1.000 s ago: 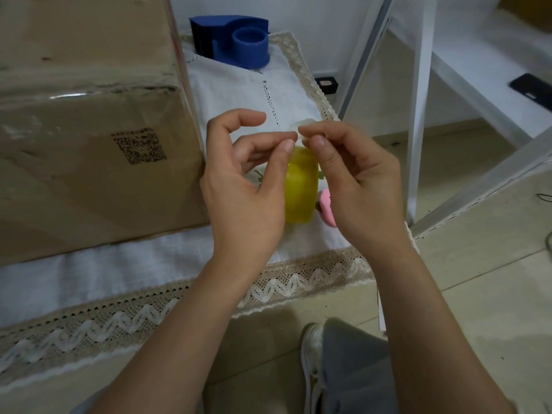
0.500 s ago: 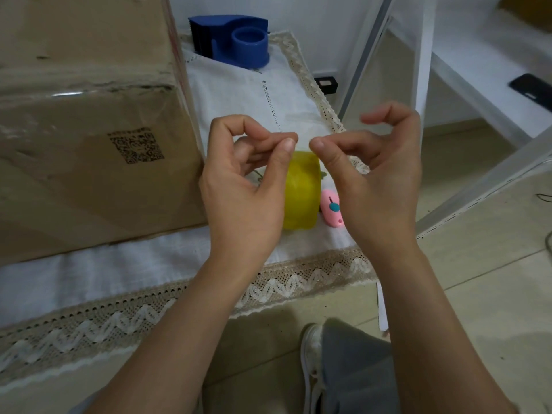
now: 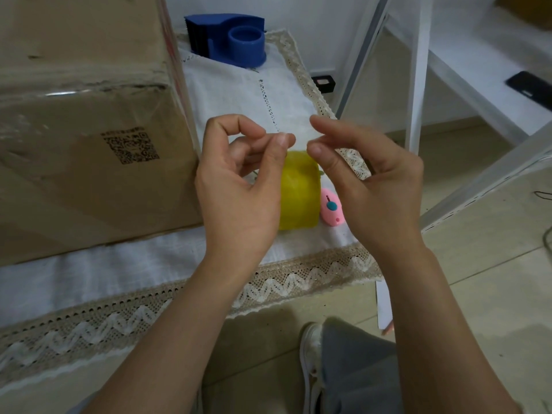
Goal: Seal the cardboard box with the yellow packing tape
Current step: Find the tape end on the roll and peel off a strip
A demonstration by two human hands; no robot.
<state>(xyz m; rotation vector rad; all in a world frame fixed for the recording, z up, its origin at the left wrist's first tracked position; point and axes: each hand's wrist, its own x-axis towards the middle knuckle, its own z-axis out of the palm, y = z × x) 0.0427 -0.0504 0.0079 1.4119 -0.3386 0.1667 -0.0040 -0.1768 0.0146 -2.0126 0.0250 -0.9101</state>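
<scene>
Left hand [image 3: 239, 186] and right hand [image 3: 370, 186] raised above the yellow packing tape [image 3: 300, 192], thumbs and fingertips pinched close, perhaps on a thin clear strip. Roll upright on the cloth-covered surface [image 3: 89, 276], pink cutter [image 3: 331, 211] just beside it, cardboard box [image 3: 83, 121] at left, blue dispenser [image 3: 230, 40] behind.

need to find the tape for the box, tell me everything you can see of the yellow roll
The yellow roll looks like translucent glossy plastic tape. It stands on edge on the white cloth, right of the box, with a pink cutter beside it. The left hand hides its left part; whether the hand touches it cannot be told.
</scene>
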